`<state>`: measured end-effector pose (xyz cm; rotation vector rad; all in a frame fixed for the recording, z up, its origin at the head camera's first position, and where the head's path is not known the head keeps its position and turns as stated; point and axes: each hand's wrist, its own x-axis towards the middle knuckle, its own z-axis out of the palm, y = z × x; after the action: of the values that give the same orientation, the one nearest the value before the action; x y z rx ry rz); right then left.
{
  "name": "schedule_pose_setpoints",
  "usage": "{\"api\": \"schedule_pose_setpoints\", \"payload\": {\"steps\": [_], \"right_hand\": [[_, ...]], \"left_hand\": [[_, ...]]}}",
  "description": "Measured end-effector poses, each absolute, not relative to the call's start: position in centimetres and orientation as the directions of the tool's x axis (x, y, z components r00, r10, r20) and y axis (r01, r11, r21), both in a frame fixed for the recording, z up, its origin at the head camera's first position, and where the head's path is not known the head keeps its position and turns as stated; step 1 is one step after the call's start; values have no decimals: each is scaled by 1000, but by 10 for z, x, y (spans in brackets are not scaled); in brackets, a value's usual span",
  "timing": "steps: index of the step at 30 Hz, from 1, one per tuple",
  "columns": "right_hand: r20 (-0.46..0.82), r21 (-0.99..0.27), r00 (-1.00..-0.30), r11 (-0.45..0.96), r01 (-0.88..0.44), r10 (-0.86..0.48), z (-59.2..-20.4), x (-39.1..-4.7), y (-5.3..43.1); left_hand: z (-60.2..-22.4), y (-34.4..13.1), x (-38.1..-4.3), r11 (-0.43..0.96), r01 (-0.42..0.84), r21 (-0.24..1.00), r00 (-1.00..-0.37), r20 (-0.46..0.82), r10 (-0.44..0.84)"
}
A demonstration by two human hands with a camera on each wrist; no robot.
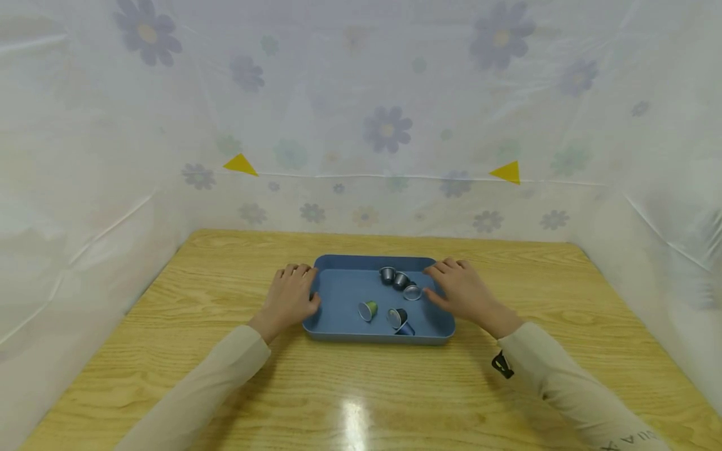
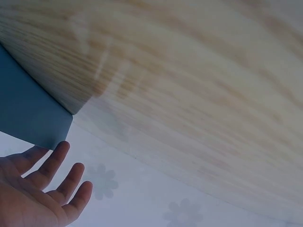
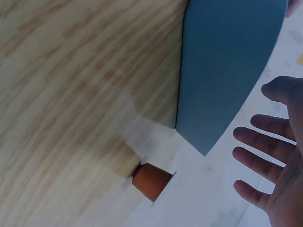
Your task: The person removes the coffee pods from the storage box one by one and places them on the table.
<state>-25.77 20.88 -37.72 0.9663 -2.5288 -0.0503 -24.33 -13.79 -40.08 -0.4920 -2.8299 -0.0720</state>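
A shallow blue tray sits on the table with several coffee capsules in it. Toward its front lie a green capsule, a black one and a blue one. Dark grey capsules cluster at the back right, beside one showing its silver lid. My left hand is at the left rim, fingertips right by the corner, fingers loosely spread. At the right rim, my right hand has its fingers extended and spread. An orange-brown capsule stands outside the tray in the right wrist view.
The wooden table extends around the tray. Pale flower-printed sheeting encloses it at the back and sides, with two yellow triangles on the back sheet. A small black clip-like piece shows below the right sleeve.
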Motion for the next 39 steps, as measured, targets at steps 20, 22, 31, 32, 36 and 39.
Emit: {"api": "schedule_pose_setpoints", "payload": {"steps": [20,22,31,32,36,39], "right_hand": [[357,199,-650,734,-649,-671,-396,-260,191],[353,199,-653,736,-647,-670,-397,-261,190],[344,177,-658,735,-655,-670,-402,-262,187],[341,179,-660,736,-653,-669,-402,-262,187],[331,167,-671,741,-650,-663,-403,-263,187],[326,165,-677,744,-647,-660,-404,-264,187]], "left_hand": [[-401,-138,-243,941,339,-16,-904,271,330],[-401,-138,-243,941,339,-13,-904,272,330],[-402,-137,-243,942,336,-15,-906,268,328],[-402,-137,-243,942,335,-15,-906,269,327],[-402,-138,-243,942,335,-11,-905,276,325],[-403,-138,-243,942,337,-6,-902,285,324]]}}
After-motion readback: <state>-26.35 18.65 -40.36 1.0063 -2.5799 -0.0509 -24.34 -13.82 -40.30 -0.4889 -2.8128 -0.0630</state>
